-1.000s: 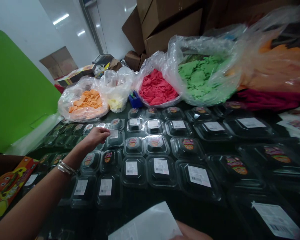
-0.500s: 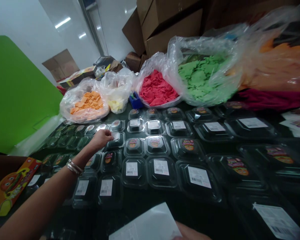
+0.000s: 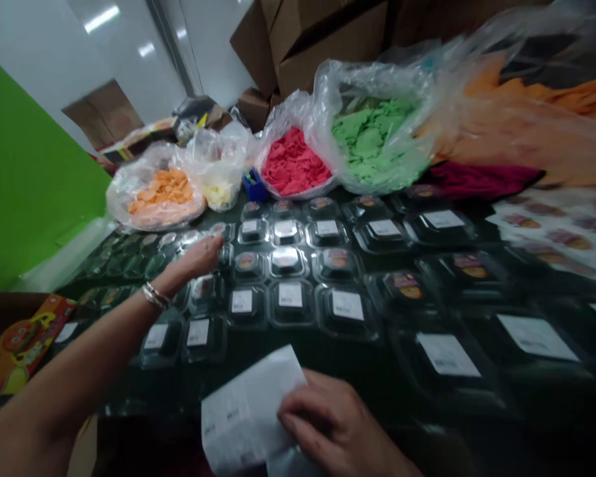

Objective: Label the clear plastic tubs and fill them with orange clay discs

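Note:
My left hand [image 3: 195,260], with bangles at the wrist, reaches out and rests its fingers on a clear plastic container [image 3: 222,254] in the far left part of a grid of several lidded containers [image 3: 291,303]. Many containers carry white barcode labels or colourful round stickers. My right hand [image 3: 330,430] is near the bottom of the view and holds a white sheet of labels [image 3: 246,414] against the table's near edge.
Clear bags of orange [image 3: 159,192], yellow [image 3: 218,192], red [image 3: 293,162] and green pieces [image 3: 370,136] line the back. Cardboard boxes [image 3: 308,40] stack behind them. A green panel [image 3: 30,179] stands left, a printed orange box [image 3: 24,341] below it, sticker sheets [image 3: 556,232] at right.
The view has tilted down and shifted. My right hand with the label sheet has come up into view. My left hand has stayed on the same container with its fingers flatter.

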### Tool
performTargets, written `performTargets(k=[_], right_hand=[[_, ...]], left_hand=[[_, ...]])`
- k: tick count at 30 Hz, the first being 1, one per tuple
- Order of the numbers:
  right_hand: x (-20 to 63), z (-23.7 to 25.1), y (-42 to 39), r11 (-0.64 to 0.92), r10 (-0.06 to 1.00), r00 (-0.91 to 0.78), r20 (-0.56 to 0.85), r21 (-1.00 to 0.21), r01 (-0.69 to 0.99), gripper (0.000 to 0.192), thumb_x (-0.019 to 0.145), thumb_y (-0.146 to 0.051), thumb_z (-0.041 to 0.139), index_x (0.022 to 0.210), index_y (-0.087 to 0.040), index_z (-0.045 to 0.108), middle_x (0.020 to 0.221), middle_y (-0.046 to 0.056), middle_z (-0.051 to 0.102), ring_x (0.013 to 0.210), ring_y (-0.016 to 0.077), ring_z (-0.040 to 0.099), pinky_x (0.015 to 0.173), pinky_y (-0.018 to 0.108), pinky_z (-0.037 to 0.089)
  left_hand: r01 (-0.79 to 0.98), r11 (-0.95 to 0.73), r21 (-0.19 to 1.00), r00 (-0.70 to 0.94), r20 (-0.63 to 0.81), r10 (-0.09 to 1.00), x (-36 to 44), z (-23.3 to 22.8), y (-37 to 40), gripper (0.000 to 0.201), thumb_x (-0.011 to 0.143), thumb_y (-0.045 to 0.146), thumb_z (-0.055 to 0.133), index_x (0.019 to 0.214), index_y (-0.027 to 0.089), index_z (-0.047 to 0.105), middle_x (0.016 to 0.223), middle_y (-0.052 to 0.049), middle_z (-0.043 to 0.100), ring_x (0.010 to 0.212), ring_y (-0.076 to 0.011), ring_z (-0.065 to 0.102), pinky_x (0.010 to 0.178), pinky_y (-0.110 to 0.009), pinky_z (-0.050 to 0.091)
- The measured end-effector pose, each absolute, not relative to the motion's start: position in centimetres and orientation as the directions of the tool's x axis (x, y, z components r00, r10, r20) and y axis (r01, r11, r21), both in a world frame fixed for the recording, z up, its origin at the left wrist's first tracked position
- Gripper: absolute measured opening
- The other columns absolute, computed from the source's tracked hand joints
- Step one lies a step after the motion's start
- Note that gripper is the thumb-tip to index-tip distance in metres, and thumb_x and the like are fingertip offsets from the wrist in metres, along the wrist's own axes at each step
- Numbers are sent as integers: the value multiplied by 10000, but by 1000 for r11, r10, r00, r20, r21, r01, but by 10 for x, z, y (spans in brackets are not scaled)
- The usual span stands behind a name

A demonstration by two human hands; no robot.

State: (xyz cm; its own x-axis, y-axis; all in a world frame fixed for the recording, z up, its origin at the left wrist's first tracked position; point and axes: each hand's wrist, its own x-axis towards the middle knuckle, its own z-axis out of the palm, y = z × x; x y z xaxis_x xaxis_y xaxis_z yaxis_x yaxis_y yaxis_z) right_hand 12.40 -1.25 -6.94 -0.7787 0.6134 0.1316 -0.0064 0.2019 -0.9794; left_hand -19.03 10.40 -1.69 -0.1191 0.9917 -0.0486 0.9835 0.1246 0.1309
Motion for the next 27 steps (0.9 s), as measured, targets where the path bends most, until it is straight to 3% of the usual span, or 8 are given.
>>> performTargets(k=[5, 7, 8, 11, 14, 17, 22, 27], right_hand=[[130, -70, -24, 191, 704, -698, 130, -981, 10, 95, 797, -193, 573, 834, -170, 658, 763, 23, 615, 711, 158, 563, 645, 245, 410], [138, -67, -31, 106, 767, -640, 35, -992, 73, 182, 781, -214, 607, 959, -186, 635, 802, 9, 609, 693, 151, 542, 624, 237, 415], [143, -64, -35, 56, 791, -612, -10, -994, 89, 269, 771, -222, 628, 1039, -198, 613, 850, 8, 610, 705, 151, 538, 621, 233, 421], [152, -53, -47, -77, 822, -566, -67, -997, 7, 547, 759, -238, 671, 1272, -231, 484, 990, 26, 619, 797, 170, 568, 674, 243, 462], [153, -44, -55, -216, 828, -549, -112, -968, -129, 778, 741, -251, 728, 1402, -239, 318, 921, 27, 651, 795, 180, 610, 701, 260, 492], [150, -45, -56, -380, 784, -599, -165, -890, -252, 866, 636, -348, 834, 1364, -221, 383, 952, 48, 674, 836, 208, 636, 723, 284, 512], [159, -61, -47, -482, 581, -784, -221, -869, -112, 586, 537, -422, 884, 1004, -123, 692, 901, 71, 706, 821, 215, 642, 734, 288, 507], [163, -65, -51, -490, 539, -810, -230, -868, -80, 550, 579, -296, 877, 1071, -141, 687, 919, 54, 719, 863, 210, 647, 797, 306, 503]], left_hand=[[973, 116, 200, -119, 3, 993, -163, 8, 77, 196, 702, 276, 625, 864, 168, 607, 815, -70, 610, 828, -234, 562, 759, -290, 388], [956, 110, 272, -135, 76, 988, -139, 21, 36, 238, 787, 378, 547, 892, 176, 619, 845, -70, 620, 811, -224, 565, 741, -289, 400], [918, 106, 383, -150, 87, 985, -126, 26, 10, 274, 815, 418, 515, 891, 183, 634, 834, -66, 633, 773, -214, 572, 707, -283, 414], [691, 221, 689, -136, -176, 975, -95, 27, -68, 388, 710, 476, 672, 1001, 219, 665, 938, -69, 676, 809, -226, 606, 651, -265, 460], [311, 471, 826, 20, -501, 865, -84, 18, -117, 355, 697, 432, 722, 979, 229, 653, 849, -40, 688, 671, -178, 614, 556, -242, 469], [78, 544, 836, 113, -549, 828, -87, 16, -124, 263, 695, 374, 739, 878, 208, 646, 759, -13, 678, 608, -141, 606, 543, -224, 474], [99, 499, 861, 94, -507, 857, -96, 21, -97, 258, 595, 261, 794, 796, 182, 653, 650, 0, 658, 526, -118, 576, 481, -204, 455], [20, 465, 885, 34, -465, 885, -96, 16, -83, 311, 535, 230, 801, 786, 196, 620, 630, 14, 636, 502, -119, 561, 443, -210, 439]])
